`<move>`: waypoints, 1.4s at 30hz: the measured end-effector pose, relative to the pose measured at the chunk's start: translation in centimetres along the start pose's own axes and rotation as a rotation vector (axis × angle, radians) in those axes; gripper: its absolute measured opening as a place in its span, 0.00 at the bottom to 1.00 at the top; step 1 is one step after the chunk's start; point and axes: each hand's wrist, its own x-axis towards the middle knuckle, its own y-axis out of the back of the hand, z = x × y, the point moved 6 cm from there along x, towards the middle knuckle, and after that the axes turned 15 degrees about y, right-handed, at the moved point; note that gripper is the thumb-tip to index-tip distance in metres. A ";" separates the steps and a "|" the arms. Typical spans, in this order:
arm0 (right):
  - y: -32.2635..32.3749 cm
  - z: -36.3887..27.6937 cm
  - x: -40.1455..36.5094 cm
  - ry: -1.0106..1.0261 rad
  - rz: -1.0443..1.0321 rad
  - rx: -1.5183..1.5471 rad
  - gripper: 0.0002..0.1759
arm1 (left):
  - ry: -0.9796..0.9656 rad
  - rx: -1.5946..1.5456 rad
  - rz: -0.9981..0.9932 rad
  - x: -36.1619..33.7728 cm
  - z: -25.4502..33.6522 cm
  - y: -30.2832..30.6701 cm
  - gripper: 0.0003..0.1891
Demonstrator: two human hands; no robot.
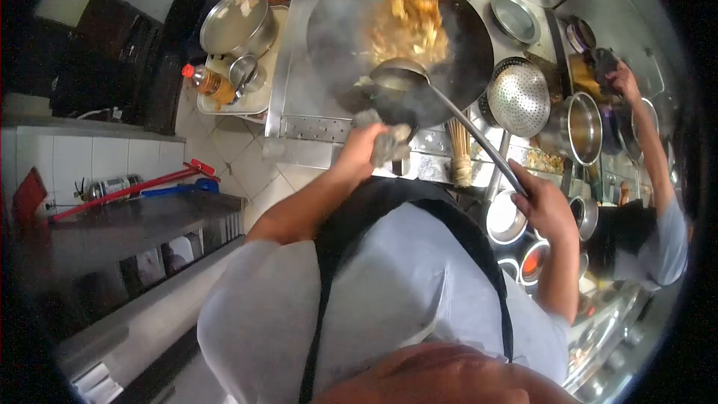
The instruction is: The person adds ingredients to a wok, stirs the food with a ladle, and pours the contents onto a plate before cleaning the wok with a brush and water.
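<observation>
My left hand (363,151) is closed round a grey cloth (389,146) at the near edge of a large dark wok (336,37). The wok's handle, if there is one, is hidden under the cloth. My right hand (544,206) grips the long handle of a metal ladle (402,75), whose bowl is over the wok's near side. Yellow-brown food (416,19) is in the air above the wok's far part, and steam rises round it. A bamboo brush (461,153) stands just right of the wok.
A perforated strainer (518,97) and a metal pot (582,129) lie to the right. On the left, a tray (258,97) bears a large pot (238,24) and an oil bottle (213,86). A co-worker's arm (652,135) reaches in at the far right.
</observation>
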 end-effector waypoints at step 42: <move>3.6 -1.7 2.4 0.081 -0.061 -0.365 0.37 | -0.041 -0.091 -0.039 5.2 4.3 -4.5 0.13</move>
